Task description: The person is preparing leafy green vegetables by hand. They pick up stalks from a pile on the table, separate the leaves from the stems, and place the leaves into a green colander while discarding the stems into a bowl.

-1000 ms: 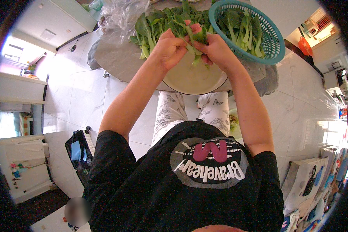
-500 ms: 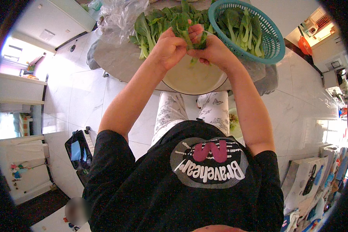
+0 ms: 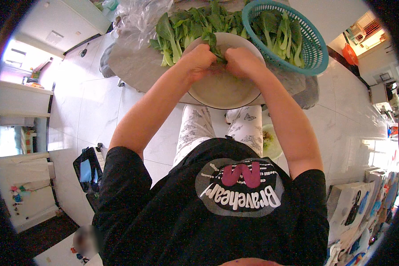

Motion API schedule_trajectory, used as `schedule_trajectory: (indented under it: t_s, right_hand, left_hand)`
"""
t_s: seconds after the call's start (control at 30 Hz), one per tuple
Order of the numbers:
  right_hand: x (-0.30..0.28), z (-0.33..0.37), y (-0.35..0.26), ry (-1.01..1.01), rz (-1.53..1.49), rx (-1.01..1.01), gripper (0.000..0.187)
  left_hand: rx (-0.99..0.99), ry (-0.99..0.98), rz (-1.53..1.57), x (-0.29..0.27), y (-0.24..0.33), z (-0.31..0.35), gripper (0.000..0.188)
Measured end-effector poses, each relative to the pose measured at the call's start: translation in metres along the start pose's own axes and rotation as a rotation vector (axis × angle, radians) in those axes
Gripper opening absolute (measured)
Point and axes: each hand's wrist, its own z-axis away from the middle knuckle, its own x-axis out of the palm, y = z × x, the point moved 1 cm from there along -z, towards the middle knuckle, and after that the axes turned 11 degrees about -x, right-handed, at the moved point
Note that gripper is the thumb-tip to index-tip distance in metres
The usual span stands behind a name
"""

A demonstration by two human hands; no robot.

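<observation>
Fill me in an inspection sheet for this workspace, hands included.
Surface: grey table, bare at its left side.
Job's things: cream basin at the near edge; leafy greens heaped beyond it; teal basket to the right, holding more greens.
Clutter: crumpled clear plastic at the far left.
Hands: left hand curled round a leafy piece over the basin; right hand curled close beside it, grip hidden.
Cables: nothing seen around the hands.
Surroundings: pale tiled floor; pale green container beside the right leg; orange-red basin farther right.
</observation>
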Motion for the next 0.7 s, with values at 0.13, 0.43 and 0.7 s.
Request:
schedule_trajectory:
  t_s: [0.13, 0.43, 0.7]
  right_hand:
    - [-0.001, -0.003, -0.006, -0.091, -0.029, -0.007, 0.022]
    - [-0.001, -0.005, 0.016, 0.071, -0.574, 0.019, 0.022]
    - [-0.015, 0.013, 0.014, 0.178, -1.371, -0.069, 0.029]
  left_hand:
    - [-0.033, -0.047, 0.061, -0.014, -0.018, -0.019, 0.021]
    - [-0.014, 0.074, -0.002, -0.004, 0.003, 0.005, 0.019]
    - [0.302, 0.222, -0.261, -0.007, 0.011, 0.017, 0.019]
